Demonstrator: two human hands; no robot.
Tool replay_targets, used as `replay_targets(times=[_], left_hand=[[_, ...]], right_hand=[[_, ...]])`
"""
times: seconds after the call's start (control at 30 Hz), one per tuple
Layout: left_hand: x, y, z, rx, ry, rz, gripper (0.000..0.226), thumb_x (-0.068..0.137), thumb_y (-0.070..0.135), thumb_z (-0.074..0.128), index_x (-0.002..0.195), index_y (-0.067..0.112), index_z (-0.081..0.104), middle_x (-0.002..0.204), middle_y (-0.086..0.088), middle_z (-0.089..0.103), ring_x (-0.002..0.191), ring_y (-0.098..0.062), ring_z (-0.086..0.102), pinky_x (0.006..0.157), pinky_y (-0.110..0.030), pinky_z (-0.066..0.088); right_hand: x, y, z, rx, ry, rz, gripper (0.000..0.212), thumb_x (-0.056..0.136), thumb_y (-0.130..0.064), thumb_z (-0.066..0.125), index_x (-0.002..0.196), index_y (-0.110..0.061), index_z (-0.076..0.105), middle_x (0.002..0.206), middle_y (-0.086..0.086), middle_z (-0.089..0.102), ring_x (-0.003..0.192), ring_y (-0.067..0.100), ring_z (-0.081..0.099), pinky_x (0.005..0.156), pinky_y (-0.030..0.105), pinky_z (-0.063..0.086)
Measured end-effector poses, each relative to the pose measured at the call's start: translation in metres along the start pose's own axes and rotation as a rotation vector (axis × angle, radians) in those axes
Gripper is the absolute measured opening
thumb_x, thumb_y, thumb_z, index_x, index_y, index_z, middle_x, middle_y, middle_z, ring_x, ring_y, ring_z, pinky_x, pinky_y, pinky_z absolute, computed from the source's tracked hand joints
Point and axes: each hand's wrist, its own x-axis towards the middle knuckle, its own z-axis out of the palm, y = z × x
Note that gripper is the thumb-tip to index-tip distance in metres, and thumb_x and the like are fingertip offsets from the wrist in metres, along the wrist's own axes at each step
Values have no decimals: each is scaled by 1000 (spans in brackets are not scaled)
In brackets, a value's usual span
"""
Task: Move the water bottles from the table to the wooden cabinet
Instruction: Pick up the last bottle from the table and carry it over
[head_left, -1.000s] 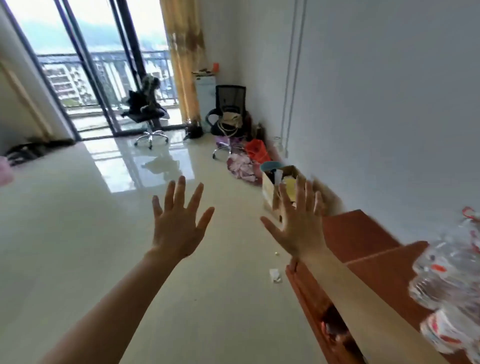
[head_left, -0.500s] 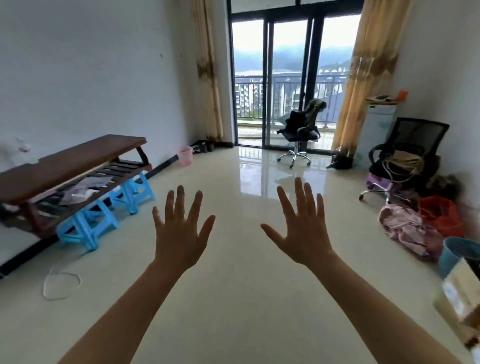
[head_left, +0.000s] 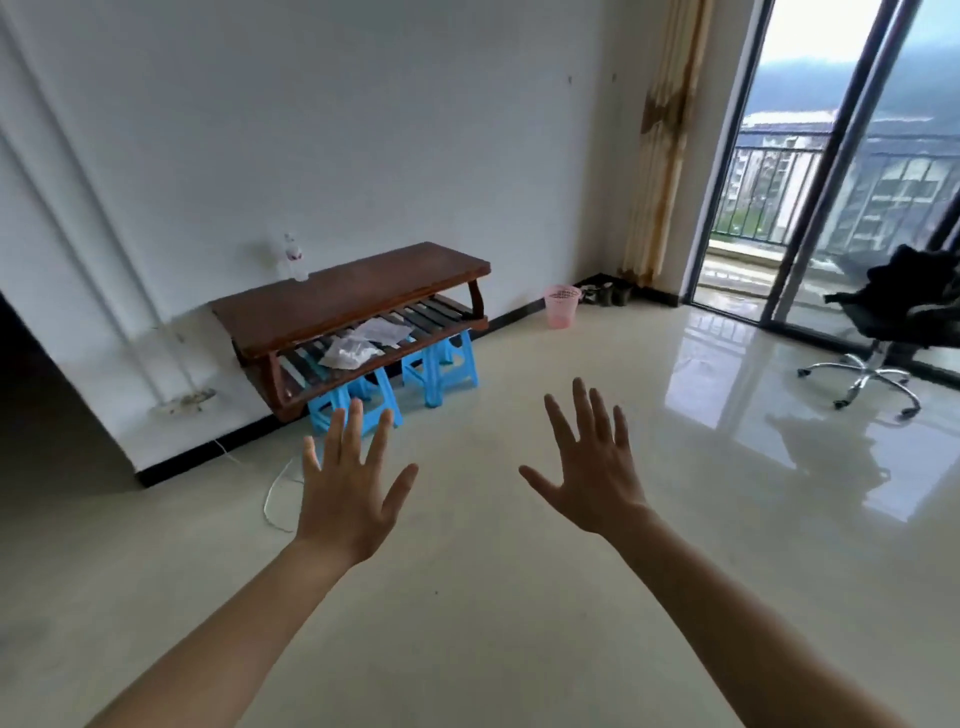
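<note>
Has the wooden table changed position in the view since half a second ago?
Yes: the wooden table now sits further right in frame, beside the same wall; the view turned.

Left hand (head_left: 347, 492) and right hand (head_left: 596, 472) spread empty, wooden table (head_left: 358, 291) beyond

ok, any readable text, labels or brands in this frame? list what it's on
None legible.
Bottle on the table: a reddish label, too blurred to read.
Papers on the lower shelf: no print can be made out.
Pink bin: no markings show.
</note>
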Motion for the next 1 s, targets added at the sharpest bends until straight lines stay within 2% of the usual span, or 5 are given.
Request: replay_targets(times=[0.13,0.4,0.6,0.9,1.0], left_hand=[[61,-67,51,37,-21,-103,77,98,68,15,159,21,23,165,-19,16,150,-29,8,113,-68,24],[240,-193,108,-4,-60,-260,84,94,73,10,161,24,2,168,-13,-5,155,-29,-2,120,-59,13],[372,-250,135,-11,-55,-282,87,91,75,4,161,24,2,168,-12,-3,155,-29,0,121,-57,14],[564,-342,291,126,-280,-378,88,88,75,-2,160,25,-3,168,-14,-8,154,-33,0,120,-59,14],[643,-376,313,157,-355,-492,80,95,71,10,160,25,-4,167,-13,-10,154,-31,-1,120,-60,15]], right_hand=[[118,-31,64,16,-40,-113,96,88,-80,28,163,-20,15,169,19,-6,155,40,3,124,59,8],[347,-79,139,-1,-47,-212,96,88,-80,28,163,-22,11,169,17,-9,156,39,0,124,58,5],[487,-85,176,76,-15,-150,96,91,-78,36,163,-26,-1,169,14,-12,157,34,-2,125,52,5],[718,-74,344,183,-150,-89,103,86,-83,32,161,-27,-10,168,15,-15,156,37,-1,125,56,11],[823,-86,372,206,-212,-100,105,86,-84,34,161,-27,-11,168,14,-16,156,37,-1,125,58,13]])
